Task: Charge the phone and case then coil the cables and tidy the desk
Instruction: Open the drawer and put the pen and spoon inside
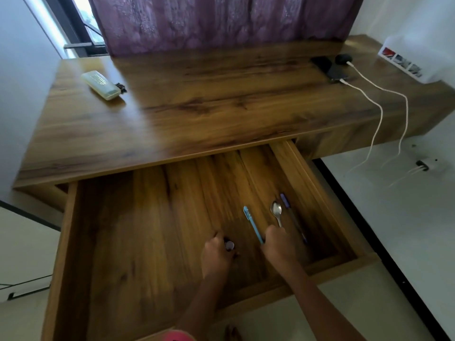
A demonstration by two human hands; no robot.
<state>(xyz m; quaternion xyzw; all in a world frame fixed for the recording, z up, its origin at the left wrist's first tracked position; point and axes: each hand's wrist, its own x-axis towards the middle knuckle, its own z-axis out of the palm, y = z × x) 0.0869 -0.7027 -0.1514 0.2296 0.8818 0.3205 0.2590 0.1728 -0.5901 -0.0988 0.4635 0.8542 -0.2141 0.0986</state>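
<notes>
For the drawer (320, 193) tidying, the left hand (216, 254), curled round a small dark item (229, 245), should set it down gently, and the right hand (279, 242), fingers bent over the ends of the spoon (276, 210) and blue pen (252, 225), should line them up. The phone (337, 72) and case (343, 59) lie far right on the desk (197, 107), on 2 white cables (379, 112). Which thing the right hand grips is hidden, and the small dark item is blurred.

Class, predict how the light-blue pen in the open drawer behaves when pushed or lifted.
The light-blue pen looks slim and round, so it would probably roll on the drawer floor. Likely stiff and light: a thin plastic barrel.
</notes>
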